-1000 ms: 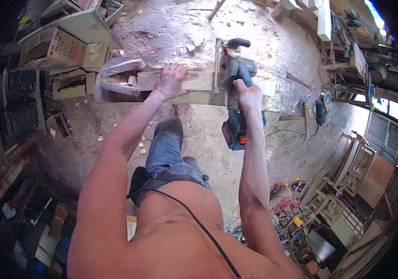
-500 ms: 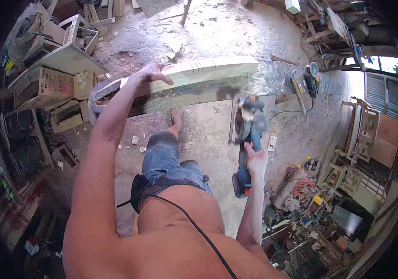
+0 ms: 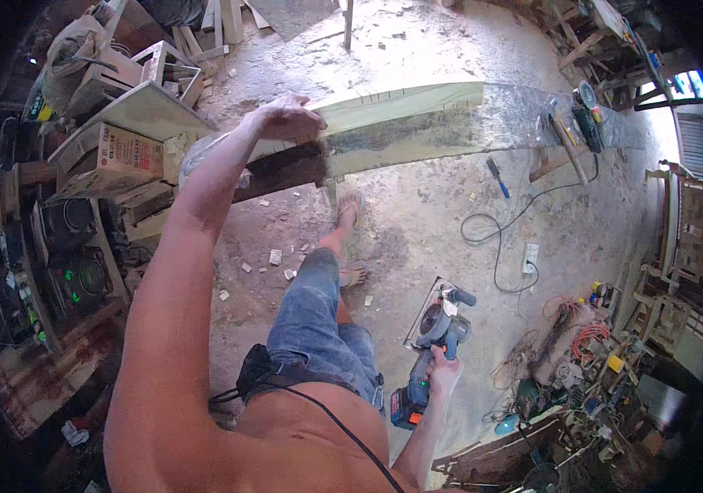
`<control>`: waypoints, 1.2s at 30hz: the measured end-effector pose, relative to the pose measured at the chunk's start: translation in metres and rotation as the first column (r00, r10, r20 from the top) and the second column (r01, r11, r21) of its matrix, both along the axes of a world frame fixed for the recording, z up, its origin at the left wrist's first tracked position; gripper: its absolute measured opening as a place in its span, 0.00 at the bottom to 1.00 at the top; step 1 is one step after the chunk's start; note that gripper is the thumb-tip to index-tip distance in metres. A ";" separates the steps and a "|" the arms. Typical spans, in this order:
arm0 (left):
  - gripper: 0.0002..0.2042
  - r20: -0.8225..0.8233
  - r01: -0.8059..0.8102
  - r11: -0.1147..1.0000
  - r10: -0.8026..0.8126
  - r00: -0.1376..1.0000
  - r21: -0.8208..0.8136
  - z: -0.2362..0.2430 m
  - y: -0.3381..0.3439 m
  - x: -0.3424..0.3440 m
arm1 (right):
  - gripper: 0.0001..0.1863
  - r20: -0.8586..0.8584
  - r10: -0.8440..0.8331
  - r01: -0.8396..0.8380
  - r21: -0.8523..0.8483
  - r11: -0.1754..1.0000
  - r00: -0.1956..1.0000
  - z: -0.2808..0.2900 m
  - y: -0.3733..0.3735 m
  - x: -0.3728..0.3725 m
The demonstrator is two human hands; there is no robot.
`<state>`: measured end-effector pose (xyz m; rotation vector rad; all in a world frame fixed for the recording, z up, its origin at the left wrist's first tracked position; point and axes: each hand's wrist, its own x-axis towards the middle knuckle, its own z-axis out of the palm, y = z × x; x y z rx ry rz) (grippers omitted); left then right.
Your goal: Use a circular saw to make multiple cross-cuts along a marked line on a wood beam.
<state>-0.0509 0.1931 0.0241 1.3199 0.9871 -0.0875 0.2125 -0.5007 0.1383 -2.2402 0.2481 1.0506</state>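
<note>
My left hand [image 3: 286, 115] grips a long pale wooden board [image 3: 405, 105] near its left part, fingers bent over it. The board lies along a worn bench [image 3: 524, 131] and has a row of short dark lines on it. Down beside my right leg, my right hand [image 3: 443, 368] is closed round the handle of a cordless circular saw [image 3: 432, 324], held away from the bench with its base plate angled. The board's left end is partly hidden by my forearm.
A grinder [image 3: 590, 127] and wooden-handled tool [image 3: 569, 148] rest on the bench's right end. A blue-handled tool [image 3: 499, 179], power strip [image 3: 530, 257], cords and wood scraps lie on the floor. Cardboard box [image 3: 126, 156] and offcuts stand left; tangled tools [image 3: 581, 370] lie lower right.
The saw in my right hand has come off the board and down beside my legs. The board's lined face now shows, with my left hand on it. The view has shifted.
</note>
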 end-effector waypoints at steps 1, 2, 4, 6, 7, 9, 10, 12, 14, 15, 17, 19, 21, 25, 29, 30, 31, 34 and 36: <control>0.33 0.029 -0.026 0.999 0.026 0.999 0.020 0.002 -0.008 0.000 | 0.11 -0.003 0.026 -0.026 -0.031 0.999 1.000 0.000 0.004 -0.002; 0.36 -0.046 0.029 0.987 -0.022 0.999 0.158 0.005 -0.015 0.002 | 0.13 0.006 0.086 -0.085 -0.050 0.995 0.996 -0.001 0.010 -0.003; 0.42 -0.289 0.235 0.825 -0.092 0.953 0.514 0.004 -0.034 0.008 | 0.19 -0.006 0.170 -0.169 -0.135 0.976 0.985 -0.001 0.031 -0.002; 0.49 -0.421 0.352 0.688 -0.075 0.904 0.634 -0.006 -0.060 0.013 | 0.21 0.075 0.323 -0.316 -0.093 0.944 0.943 0.005 0.061 -0.004; 0.50 -0.492 0.387 0.564 0.039 0.870 0.729 -0.016 -0.080 0.018 | 0.23 0.110 0.393 -0.384 -0.094 0.919 0.913 0.010 0.079 -0.006; 0.50 -0.471 0.391 0.377 0.145 0.870 0.839 -0.028 -0.096 0.016 | 0.28 0.077 0.414 -0.414 -0.019 0.910 0.907 0.021 0.123 -0.009; 0.49 -0.384 0.336 0.268 0.150 0.911 0.903 -0.032 -0.099 0.013 | 0.29 0.081 0.485 -0.484 -0.040 0.874 0.871 0.027 0.148 -0.007; 0.46 -0.324 0.297 0.199 0.120 0.938 0.934 -0.032 -0.103 0.000 | 0.31 0.119 0.587 -0.582 -0.072 0.810 0.801 0.043 0.191 -0.010; 0.46 -0.365 0.328 0.290 0.084 0.927 0.899 -0.023 -0.105 -0.016 | 0.31 0.227 0.667 -0.669 -0.078 0.739 0.710 0.057 0.232 -0.012; 0.46 -0.410 0.359 0.340 0.089 0.908 0.869 -0.018 -0.105 -0.023 | 0.31 0.221 0.672 -0.668 -0.106 0.737 0.706 0.058 0.257 -0.014; 0.46 -0.410 0.344 0.392 0.097 0.907 0.853 -0.008 -0.110 -0.029 | 0.30 0.225 0.688 -0.676 -0.137 0.724 0.690 0.061 0.293 -0.015; 0.46 -0.393 0.320 0.396 0.115 0.913 0.861 -0.002 -0.111 -0.030 | 0.30 0.271 0.708 -0.722 -0.062 0.689 0.652 0.061 0.327 -0.009; 0.46 -0.353 0.294 0.350 0.116 0.929 0.890 0.001 -0.113 -0.028 | 0.30 0.266 0.723 -0.741 -0.045 0.670 0.638 0.059 0.354 -0.006; 0.44 -0.269 0.208 0.356 0.132 0.954 0.911 0.003 -0.113 -0.026 | 0.30 0.244 0.749 -0.756 -0.082 0.649 0.616 0.056 0.385 -0.002; 0.41 -0.288 0.216 0.413 0.122 0.950 0.885 0.005 -0.113 -0.026 | 0.30 0.248 0.780 -0.786 -0.098 0.610 0.574 0.056 0.397 -0.002; 0.41 -0.280 0.208 0.410 0.125 0.952 0.888 0.006 -0.113 -0.025 | 0.30 0.243 0.787 -0.790 -0.110 0.603 0.567 0.056 0.399 -0.002; 0.41 -0.280 0.206 0.405 0.132 0.951 0.891 0.006 -0.113 -0.025 | 0.29 0.245 0.791 -0.794 -0.112 0.597 0.560 0.056 0.402 -0.002; 0.41 -0.304 0.223 0.416 0.140 0.942 0.882 0.005 -0.113 -0.024 | 0.29 0.239 0.795 -0.797 -0.115 0.593 0.558 0.054 0.408 -0.005; 0.41 -0.337 0.249 0.452 0.123 0.933 0.856 0.004 -0.112 -0.024 | 0.28 0.251 0.782 -0.792 -0.085 0.605 0.570 0.053 0.412 -0.008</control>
